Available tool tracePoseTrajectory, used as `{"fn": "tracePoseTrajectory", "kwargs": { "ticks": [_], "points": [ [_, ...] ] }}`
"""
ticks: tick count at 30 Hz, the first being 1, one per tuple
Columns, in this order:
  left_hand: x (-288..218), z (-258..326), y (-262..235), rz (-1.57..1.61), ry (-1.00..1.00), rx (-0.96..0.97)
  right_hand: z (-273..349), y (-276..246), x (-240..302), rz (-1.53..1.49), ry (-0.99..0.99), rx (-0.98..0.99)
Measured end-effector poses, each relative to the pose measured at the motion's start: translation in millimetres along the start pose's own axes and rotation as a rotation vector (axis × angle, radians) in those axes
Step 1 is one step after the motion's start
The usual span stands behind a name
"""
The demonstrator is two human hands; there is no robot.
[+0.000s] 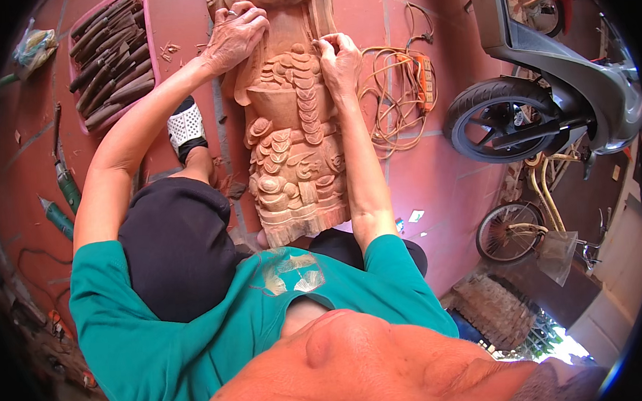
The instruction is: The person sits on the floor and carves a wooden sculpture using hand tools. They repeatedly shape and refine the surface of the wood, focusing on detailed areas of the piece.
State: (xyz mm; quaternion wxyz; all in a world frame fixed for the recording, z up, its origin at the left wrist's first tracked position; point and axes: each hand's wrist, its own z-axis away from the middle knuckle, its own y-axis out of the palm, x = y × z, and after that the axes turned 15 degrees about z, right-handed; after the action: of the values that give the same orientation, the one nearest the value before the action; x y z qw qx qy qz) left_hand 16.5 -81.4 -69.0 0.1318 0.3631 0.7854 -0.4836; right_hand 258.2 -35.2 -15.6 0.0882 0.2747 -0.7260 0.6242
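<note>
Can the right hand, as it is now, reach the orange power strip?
Probably yes: the right hand is at the carving's right edge, and only loose cable seems to lie between that hand and the power strip.

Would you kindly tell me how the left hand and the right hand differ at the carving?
The left hand wears a ring; the right hand shows none. The left hand is at the left side of the carving, the right hand at its right side. The left hand is farther forward than the right hand. Both are ungloved and partly curled.
</note>
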Motion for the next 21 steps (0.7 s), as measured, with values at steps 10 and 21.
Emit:
{"fn": "tracePoseTrajectory", "kwargs": {
  "ticks": [10, 21],
  "points": [
    [3, 0, 0, -0.022, 0.041, -0.017, -17, -5, -5, 0.187, -0.410, 0.217],
    [2, 2, 0, -0.022, 0.003, 0.020, -34, -15, -3, 0.557, -0.681, 0.251]
  ]
}}
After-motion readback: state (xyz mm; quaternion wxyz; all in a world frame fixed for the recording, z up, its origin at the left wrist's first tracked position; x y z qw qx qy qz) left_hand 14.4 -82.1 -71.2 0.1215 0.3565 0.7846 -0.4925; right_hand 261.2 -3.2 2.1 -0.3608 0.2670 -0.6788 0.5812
